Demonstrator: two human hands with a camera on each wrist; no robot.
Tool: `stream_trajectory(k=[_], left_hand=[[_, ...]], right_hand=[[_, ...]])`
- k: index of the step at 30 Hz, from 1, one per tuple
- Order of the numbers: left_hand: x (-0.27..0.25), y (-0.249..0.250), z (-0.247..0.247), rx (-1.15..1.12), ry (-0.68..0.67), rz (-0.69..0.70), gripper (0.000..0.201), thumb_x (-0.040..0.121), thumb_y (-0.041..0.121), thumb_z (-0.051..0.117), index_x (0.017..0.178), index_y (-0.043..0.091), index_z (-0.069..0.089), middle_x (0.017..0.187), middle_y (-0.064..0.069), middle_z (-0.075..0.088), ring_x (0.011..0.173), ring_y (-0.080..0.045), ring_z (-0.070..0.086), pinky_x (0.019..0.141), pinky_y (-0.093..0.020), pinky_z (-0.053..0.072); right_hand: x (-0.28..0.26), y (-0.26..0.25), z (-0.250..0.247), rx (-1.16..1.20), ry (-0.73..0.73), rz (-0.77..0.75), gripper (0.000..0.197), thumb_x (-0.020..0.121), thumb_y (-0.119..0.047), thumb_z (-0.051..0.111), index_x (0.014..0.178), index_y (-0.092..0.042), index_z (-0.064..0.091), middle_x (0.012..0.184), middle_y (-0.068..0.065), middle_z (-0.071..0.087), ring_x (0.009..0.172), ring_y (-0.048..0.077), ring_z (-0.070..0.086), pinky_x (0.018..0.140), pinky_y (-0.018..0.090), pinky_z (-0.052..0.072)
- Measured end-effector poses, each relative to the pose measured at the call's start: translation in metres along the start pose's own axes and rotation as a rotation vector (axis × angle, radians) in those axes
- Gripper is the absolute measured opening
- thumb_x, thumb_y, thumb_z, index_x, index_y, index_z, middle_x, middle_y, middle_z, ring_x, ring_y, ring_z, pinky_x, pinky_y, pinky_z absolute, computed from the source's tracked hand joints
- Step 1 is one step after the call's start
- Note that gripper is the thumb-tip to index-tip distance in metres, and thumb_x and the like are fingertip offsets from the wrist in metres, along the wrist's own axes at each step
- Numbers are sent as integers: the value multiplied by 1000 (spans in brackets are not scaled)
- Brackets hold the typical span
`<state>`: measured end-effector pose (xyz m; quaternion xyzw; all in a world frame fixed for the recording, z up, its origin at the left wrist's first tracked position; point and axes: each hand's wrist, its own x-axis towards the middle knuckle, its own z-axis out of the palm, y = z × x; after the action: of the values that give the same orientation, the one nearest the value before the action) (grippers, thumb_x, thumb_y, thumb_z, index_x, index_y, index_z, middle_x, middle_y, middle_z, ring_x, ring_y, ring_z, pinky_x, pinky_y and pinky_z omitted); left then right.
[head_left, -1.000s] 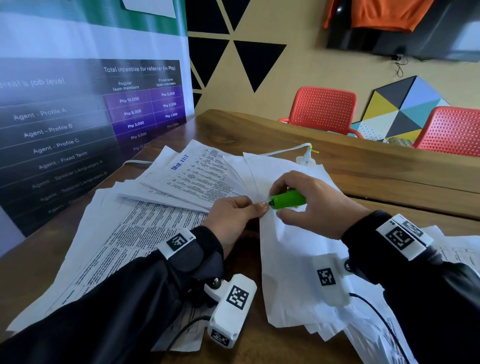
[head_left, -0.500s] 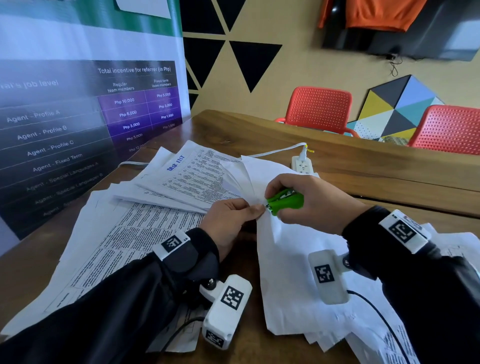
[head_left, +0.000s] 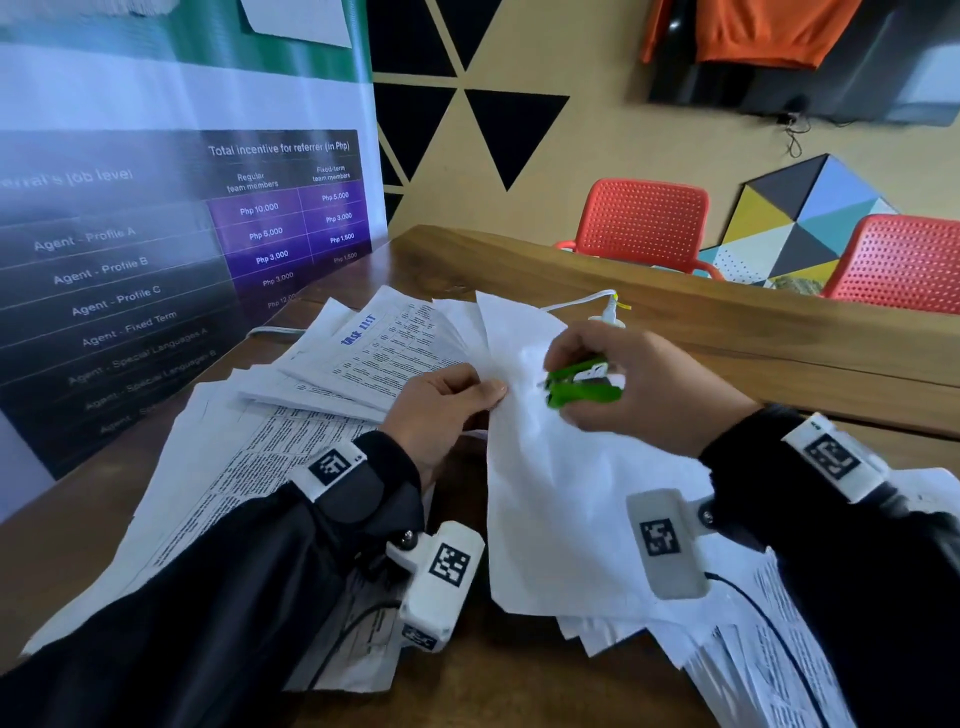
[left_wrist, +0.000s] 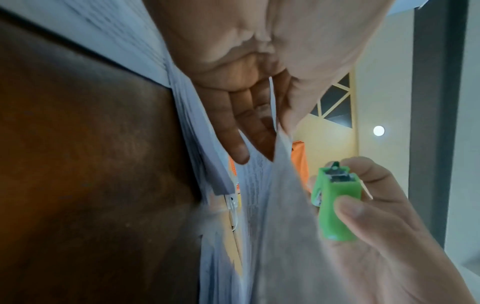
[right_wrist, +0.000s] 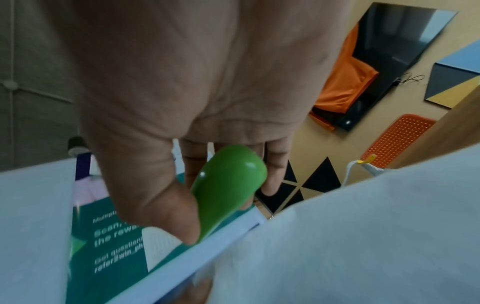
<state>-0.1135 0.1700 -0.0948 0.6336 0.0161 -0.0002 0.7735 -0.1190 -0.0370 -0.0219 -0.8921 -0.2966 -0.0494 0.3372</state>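
A small green stapler (head_left: 582, 387) (left_wrist: 337, 205) (right_wrist: 228, 185) is gripped in my right hand (head_left: 623, 395), thumb and fingers curled round it. Its mouth stands a little to the right of the paper corner, apart from it. My left hand (head_left: 447, 410) pinches the corner of a bundle of white sheets (head_left: 561, 493) between thumb and fingers (left_wrist: 233, 133), holding that corner raised off the table. The sheets hang down from the pinch toward me. The wrist views are blurred.
Printed pages (head_left: 374, 358) lie fanned over the wooden table (head_left: 779, 364) to the left, with more sheets at the right front. A white power strip with cable (head_left: 605, 317) sits behind the hands. A banner (head_left: 156, 234) stands left; red chairs (head_left: 644, 223) beyond the table.
My right hand has drawn the stapler away from the paper corner to the right, and its mouth now shows open. My left hand keeps its pinch and has lifted the corner slightly.
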Motion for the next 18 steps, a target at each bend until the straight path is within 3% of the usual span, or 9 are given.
stream_trajectory(k=[2,4,7,9,11,13,15,16,18], left_hand=[[-3,8,1,82,8,69,16,93,4,65,89,-12,65,90,-22,70,82,-27,65,78,-42,58],[-4,23,1,160,31,175,24,94,6,65,92,-18,61,92,-23,69,85,-26,63,84,-48,55],[2,71,7,273,91,453,22,93,14,67,88,-7,68,85,-16,69,81,-19,59,77,-44,54],[3,110,17,326,101,644,17,92,20,69,78,11,74,72,3,69,73,-12,57,73,-37,53],[3,139,23,475,81,793,17,91,24,70,77,18,76,57,18,58,60,0,51,62,-23,45],[7,143,22,712,63,763,32,94,23,68,64,32,72,48,16,54,45,0,46,52,-22,41],[14,126,12,849,1,580,40,99,19,61,68,43,68,64,8,69,48,-8,60,51,-29,49],[15,112,8,836,-34,488,34,101,17,57,81,42,69,82,1,75,59,-10,70,53,-31,53],[12,88,3,606,-50,300,20,102,18,53,103,21,73,105,-6,75,82,-21,76,61,-36,55]], right_hand=[[0,-1,-14,27,87,-26,34,75,-9,80,101,-24,65,97,-12,70,94,4,66,88,23,52],[-2,-4,-27,26,180,-54,33,75,-13,80,101,-24,64,98,-11,70,96,6,67,90,28,53],[-6,-11,-49,56,306,-99,31,78,-14,79,102,-25,62,100,-11,69,97,6,66,90,25,51],[-11,-21,-60,97,377,-139,31,79,-13,78,101,-28,62,100,-11,69,98,8,67,93,28,53],[-16,-32,-68,173,447,-193,28,78,-14,73,101,-28,62,98,-8,68,94,11,67,88,33,55],[-22,-44,-73,283,479,-255,23,81,-15,65,103,-22,64,93,-3,67,86,19,65,75,35,53],[-27,-54,-77,361,467,-298,20,86,-14,58,104,-16,64,90,2,67,79,22,64,68,33,50],[-28,-56,-78,362,458,-301,18,88,-12,56,104,-14,64,89,4,67,77,19,63,65,28,49],[-28,-56,-77,308,462,-267,15,91,-9,54,103,-12,63,86,3,65,72,8,60,61,18,46]])
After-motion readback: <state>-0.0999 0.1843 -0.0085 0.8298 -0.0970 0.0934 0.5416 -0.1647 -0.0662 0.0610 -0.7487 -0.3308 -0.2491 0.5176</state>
